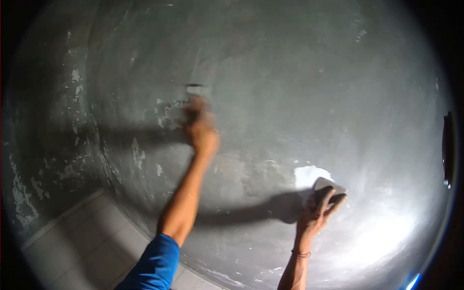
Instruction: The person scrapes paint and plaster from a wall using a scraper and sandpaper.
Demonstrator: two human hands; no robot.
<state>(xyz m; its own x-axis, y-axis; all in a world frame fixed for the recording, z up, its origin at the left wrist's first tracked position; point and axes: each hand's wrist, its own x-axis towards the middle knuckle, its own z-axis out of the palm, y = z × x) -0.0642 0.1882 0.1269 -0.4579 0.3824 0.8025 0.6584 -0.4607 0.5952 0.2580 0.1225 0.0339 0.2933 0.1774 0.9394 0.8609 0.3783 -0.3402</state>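
My left hand point(203, 135) is raised to the grey wall point(270, 96), smeared by motion. Its fingers are closed around a small scraper point(195, 89) with a pale blade and a dark top edge; the blur hides its details. Peeling white patches point(170, 113) lie just beside this hand. Lower and to the right, my right hand point(314, 217) grips a flat grey rectangular plate point(330, 184) by the wall, fingers spread over its face. A bright white patch point(309, 175) shows on the wall directly behind the plate's upper left.
A wall corner with more flaking paint point(75, 96) runs down the left side. Pale floor tiles point(96, 232) meet the wall at lower left. A dark object point(448, 147) is at the right edge. Strong glare point(382, 239) lights the lower right wall.
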